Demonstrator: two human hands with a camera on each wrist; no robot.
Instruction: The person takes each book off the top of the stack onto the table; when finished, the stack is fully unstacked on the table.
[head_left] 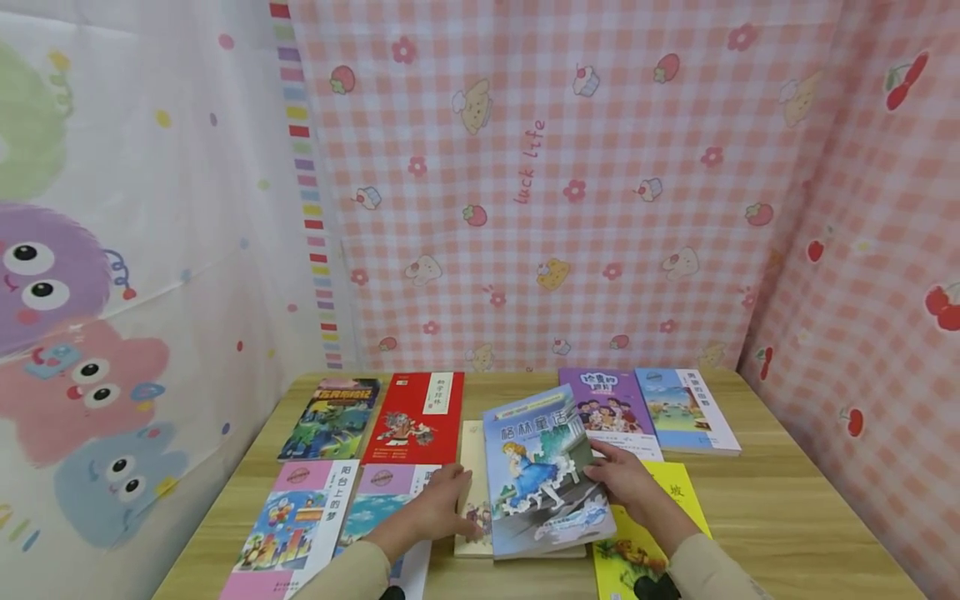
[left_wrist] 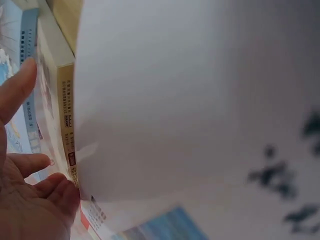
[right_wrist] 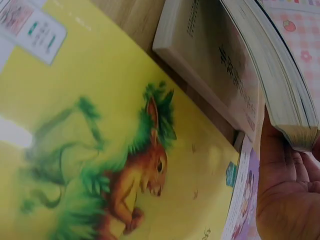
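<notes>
My right hand grips the right edge of a blue picture-cover storybook, thumb on top and fingers underneath. The storybook is tilted, its right side raised, above a cream book. In the right wrist view its page edges rise clear of the cream book's cover. My left hand is by the left edge of the cream book, with fingers loosely bent and thumb apart. The left wrist view shows its fingertips right at the cream spine, and the thumb near the blue spine.
Left of the hands lie a green game-style book, a red book and two pink-and-white books, one showing balloons, the other partly under my left arm. Right are a purple book, a blue-and-white book and a yellow book.
</notes>
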